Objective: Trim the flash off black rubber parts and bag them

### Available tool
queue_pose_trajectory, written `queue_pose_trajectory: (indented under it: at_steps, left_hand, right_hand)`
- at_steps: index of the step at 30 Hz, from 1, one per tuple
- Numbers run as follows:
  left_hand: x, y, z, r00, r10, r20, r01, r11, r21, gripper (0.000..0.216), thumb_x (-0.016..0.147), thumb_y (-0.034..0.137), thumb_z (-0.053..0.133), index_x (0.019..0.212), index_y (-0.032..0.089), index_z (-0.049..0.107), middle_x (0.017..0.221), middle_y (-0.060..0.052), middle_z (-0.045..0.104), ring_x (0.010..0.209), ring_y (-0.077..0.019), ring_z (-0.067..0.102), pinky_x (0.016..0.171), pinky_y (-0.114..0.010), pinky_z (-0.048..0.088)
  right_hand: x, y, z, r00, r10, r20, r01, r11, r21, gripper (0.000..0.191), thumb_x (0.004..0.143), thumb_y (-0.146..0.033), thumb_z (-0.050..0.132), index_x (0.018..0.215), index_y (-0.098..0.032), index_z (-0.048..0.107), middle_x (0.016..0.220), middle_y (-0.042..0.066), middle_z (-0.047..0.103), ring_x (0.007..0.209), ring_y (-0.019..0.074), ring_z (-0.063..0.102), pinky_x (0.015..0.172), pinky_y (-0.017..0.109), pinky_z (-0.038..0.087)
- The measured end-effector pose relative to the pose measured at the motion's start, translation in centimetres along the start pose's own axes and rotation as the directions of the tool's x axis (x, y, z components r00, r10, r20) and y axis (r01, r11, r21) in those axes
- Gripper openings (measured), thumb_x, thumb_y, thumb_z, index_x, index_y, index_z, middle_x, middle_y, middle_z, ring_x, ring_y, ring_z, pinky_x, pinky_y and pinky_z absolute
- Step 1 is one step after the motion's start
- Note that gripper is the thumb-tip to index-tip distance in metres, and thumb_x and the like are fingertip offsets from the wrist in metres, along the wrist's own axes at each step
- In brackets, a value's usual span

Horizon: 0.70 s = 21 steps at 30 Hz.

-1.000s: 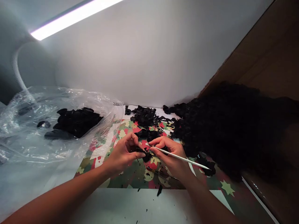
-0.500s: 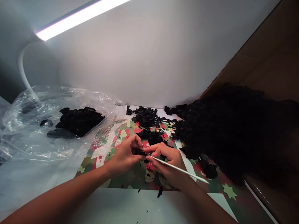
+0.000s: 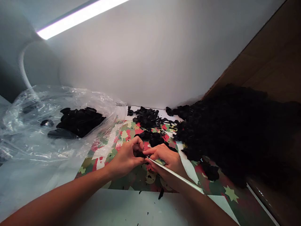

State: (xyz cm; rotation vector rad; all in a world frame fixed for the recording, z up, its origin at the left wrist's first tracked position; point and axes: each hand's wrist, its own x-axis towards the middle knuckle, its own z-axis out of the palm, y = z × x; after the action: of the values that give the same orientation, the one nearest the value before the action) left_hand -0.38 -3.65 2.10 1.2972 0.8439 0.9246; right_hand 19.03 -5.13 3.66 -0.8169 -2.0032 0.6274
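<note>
My left hand (image 3: 127, 157) pinches a small black piece (image 3: 140, 154) between thumb and fingers, just above a patterned red, green and cream sheet (image 3: 131, 179). My right hand (image 3: 166, 161) meets it from the right and grips a thin white stick (image 3: 176, 176), whose tip rests at the black piece. The stick's other end points back toward my right forearm. Both hands touch each other over the sheet.
A large heap of black pieces (image 3: 230, 135) fills the right side against a brown board (image 3: 270, 59). Smaller black piles (image 3: 147, 117) lie at the back. A clear plastic bag (image 3: 47, 141) with black pieces (image 3: 80, 121) lies at left. Black scraps (image 3: 161, 193) dot the white table.
My hands have drawn closer together and slightly up the sheet. The stick has tilted steeper, its far end lower and nearer my forearm.
</note>
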Motion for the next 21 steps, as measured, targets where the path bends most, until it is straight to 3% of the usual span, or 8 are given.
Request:
queue_pose_trajectory:
  at_steps: [4, 7, 9, 13, 17, 21]
  left_hand:
    - [-0.1, -0.1, 0.1, 1.000, -0.009, 0.023, 0.010, 1.000, -0.021, 0.034, 0.077, 0.013, 0.077, 0.087, 0.020, 0.045, 0.078, 0.004, 0.060, 0.070, -0.0104, 0.058, 0.061, -0.021, 0.043]
    - [-0.3, 0.2, 0.2, 1.000, -0.004, 0.014, 0.004, 1.000, -0.009, 0.037, 0.077, 0.014, 0.080, 0.087, 0.020, 0.045, 0.079, 0.003, 0.064, 0.074, -0.0118, 0.062, 0.065, -0.022, 0.046]
    - [-0.3, 0.3, 0.1, 1.000, -0.001, -0.004, 0.001, 1.000, -0.021, 0.039, 0.076, 0.015, 0.082, 0.086, 0.020, 0.045, 0.078, 0.003, 0.064, 0.073, -0.0111, 0.061, 0.066, -0.022, 0.047]
    - [-0.2, 0.1, -0.2, 0.999, 0.032, -0.023, -0.034, 0.994, -0.100, 0.043, 0.076, 0.019, 0.085, 0.086, 0.021, 0.043, 0.078, 0.003, 0.065, 0.073, -0.0115, 0.064, 0.068, -0.024, 0.050]
    - [0.0, -0.3, -0.6, 0.993, 0.101, -0.056, -0.107, 0.986, -0.129, 0.043, 0.077, 0.018, 0.085, 0.087, 0.021, 0.043, 0.080, 0.001, 0.071, 0.077, -0.0129, 0.068, 0.074, -0.027, 0.055]
    - [0.0, -0.3, -0.6, 0.991, 0.121, -0.048, -0.127, 0.982, -0.143, 0.042, 0.078, 0.017, 0.085, 0.087, 0.021, 0.044, 0.083, 0.000, 0.075, 0.077, -0.0128, 0.070, 0.075, -0.027, 0.057]
  right_hand:
    - [-0.3, 0.7, 0.5, 0.999, -0.041, -0.034, 0.040, 0.998, -0.051, 0.019, 0.099, -0.022, 0.057, 0.082, -0.024, 0.064, 0.095, 0.003, 0.079, 0.081, 0.0187, 0.070, 0.084, 0.038, 0.047]
    - [-0.2, 1.1, 0.2, 0.981, 0.131, -0.141, -0.143, 0.986, -0.080, 0.017, 0.097, -0.022, 0.061, 0.081, -0.024, 0.067, 0.093, 0.002, 0.079, 0.085, 0.0204, 0.070, 0.083, 0.038, 0.047]
    - [0.0, 1.0, -0.4, 0.943, 0.270, -0.193, -0.276, 0.961, -0.002, 0.020, 0.095, -0.024, 0.065, 0.074, -0.023, 0.066, 0.096, 0.003, 0.080, 0.086, 0.0212, 0.071, 0.081, 0.036, 0.049]
    - [0.4, 0.3, -1.3, 0.900, 0.416, -0.131, -0.375, 0.892, 0.252, 0.022, 0.090, -0.029, 0.070, 0.070, -0.022, 0.066, 0.097, 0.005, 0.080, 0.084, 0.0211, 0.073, 0.076, 0.033, 0.053]
    - [0.2, -0.1, -1.2, 0.915, 0.397, -0.066, -0.350, 0.867, 0.355, 0.022, 0.088, -0.029, 0.074, 0.069, -0.021, 0.065, 0.098, 0.007, 0.080, 0.085, 0.0213, 0.074, 0.075, 0.032, 0.055]
    - [-0.1, 0.0, -1.0, 0.938, 0.345, -0.040, -0.310, 0.883, 0.351, 0.022, 0.089, -0.026, 0.074, 0.070, -0.021, 0.064, 0.099, 0.007, 0.080, 0.090, 0.0222, 0.075, 0.078, 0.033, 0.057]
